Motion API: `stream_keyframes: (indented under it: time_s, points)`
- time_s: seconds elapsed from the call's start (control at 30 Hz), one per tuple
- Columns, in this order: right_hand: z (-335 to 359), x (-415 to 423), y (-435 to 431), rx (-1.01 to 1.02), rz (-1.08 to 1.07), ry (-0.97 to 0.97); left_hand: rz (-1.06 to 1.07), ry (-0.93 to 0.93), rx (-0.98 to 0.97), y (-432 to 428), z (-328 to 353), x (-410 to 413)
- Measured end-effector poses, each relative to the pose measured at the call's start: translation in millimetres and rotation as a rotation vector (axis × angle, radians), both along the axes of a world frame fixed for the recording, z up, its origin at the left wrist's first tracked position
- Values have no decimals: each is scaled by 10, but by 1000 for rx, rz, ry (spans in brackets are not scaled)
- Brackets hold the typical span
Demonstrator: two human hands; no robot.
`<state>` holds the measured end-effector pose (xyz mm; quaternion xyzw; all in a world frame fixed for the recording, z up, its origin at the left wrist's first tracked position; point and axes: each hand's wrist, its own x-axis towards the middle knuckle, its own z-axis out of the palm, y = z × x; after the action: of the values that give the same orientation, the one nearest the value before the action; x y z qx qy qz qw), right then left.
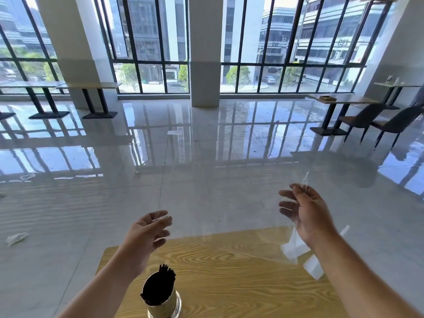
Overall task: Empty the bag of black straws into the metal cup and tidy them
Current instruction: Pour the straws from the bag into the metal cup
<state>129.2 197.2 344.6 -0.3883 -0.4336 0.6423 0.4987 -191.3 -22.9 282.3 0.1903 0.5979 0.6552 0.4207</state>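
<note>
A round, shiny metal cup point(164, 304) stands on the near edge of a table point(241, 271) with a bold yellow wood grain. The cup is packed with thin black straws point(158, 288), their ends fanning a little above the rim. Just past it the left hand point(146, 235) hovers in the air, palm turned inward, fingers loosely spread and touching nothing that can be made out. To the right, the right hand point(305, 214) is raised, thumb and fingertips pinched on the clear, limp plastic bag point(292, 246), which hangs down crumpled toward the tabletop; a thin wisp of film sticks up above the fingers. Beyond lies a glossy tiled floor point(206, 145), then dark chairs point(378, 122) and tall black-framed windows point(286, 42).
</note>
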Motion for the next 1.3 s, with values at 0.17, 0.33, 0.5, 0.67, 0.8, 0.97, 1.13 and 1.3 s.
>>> stream_keyframes:
  time_s: [0.17, 0.33, 0.5, 0.67, 0.8, 0.97, 1.13, 1.3]
  points:
    - [-115, -78, 1, -99, -29, 101, -52, -70, 63, -25, 93, 24]
    - [-270, -139, -21, -148, 18, 107, 82, -12, 140, 88, 331, 35]
    - [-499, -44, -7, -180, 83, -77, 216, 193, 165, 247, 656, -122]
    - [-735, 89, 28, -165, 108, -338, 202, 382, 190, 381, 971, -237]
    - [-694, 108, 2, 58, 29, -591, 95, 606, 170, 473, 1162, -243]
    - [-470, -21, 0, 314, 115, -725, -84, 829, 151, 564, 1314, -181]
    - [-310, -188, -31, 465, 240, -808, -253, 987, 82, 573, 1332, -92]
    - [-348, -338, -65, 484, 282, -778, -326, 1011, 72, 522, 1320, -1]
